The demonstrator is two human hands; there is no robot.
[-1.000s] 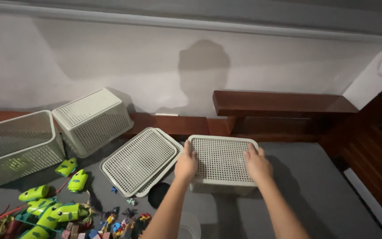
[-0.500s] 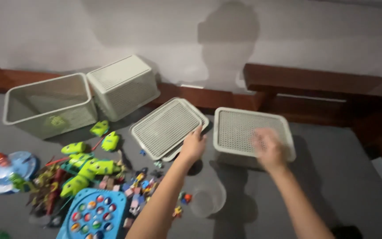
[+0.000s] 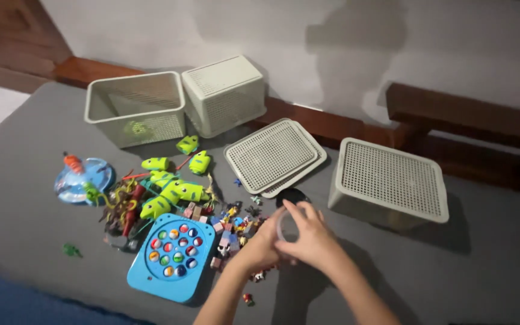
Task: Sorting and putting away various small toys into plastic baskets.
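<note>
Grey mat [image 3: 43,198] with scattered toys; left hand [image 3: 259,244] and right hand [image 3: 309,241] clasping clear round container [image 3: 286,224], mostly hidden behind fingers

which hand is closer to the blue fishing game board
Left. The left hand sits just right of the blue fishing game board, beside its edge. The right hand is farther right, on the clear round container.
</note>
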